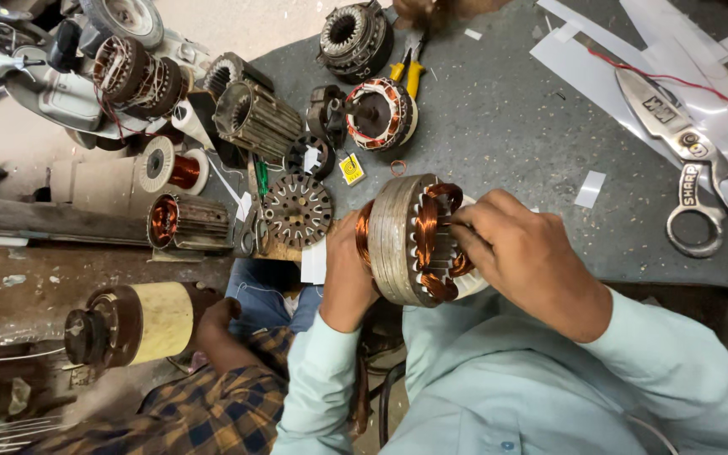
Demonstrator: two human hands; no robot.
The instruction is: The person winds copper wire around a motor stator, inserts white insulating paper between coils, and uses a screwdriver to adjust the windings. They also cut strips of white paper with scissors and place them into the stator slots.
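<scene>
Left hand (349, 274) wrapped around the rim of the stator (414, 240), gripping it from the outer side; stator is held on edge just above the near edge of the worktop (507, 126), copper windings showing at both faces. Right hand (520, 253) is on the opposite face, fingers (465, 221) curled and pressed into the copper coils, closed on the winding. Just beyond the left hand: a slotted round plate (297, 211) lying flat, and a small yellow tag (351, 169). Further out from it: a wound stator (381, 114) with red-white coil ends, pliers (410, 72) with yellow handles past that, another stator (354, 38) at the far edge. Outward to the left-hand side: a bare laminated core (254, 118), a copper wire spool (170, 168), a rotor (183, 223) with copper showing at its end. Beyond the right hand: a small white paper slip (590, 189), then big scissors (688, 160) lying on white sheet strips (617, 59), well apart from the hand. Below the left hand, off the worktop: another person in a plaid sleeve (204, 404), their hand (212, 316) on a cream-bodied motor (132, 324).
</scene>
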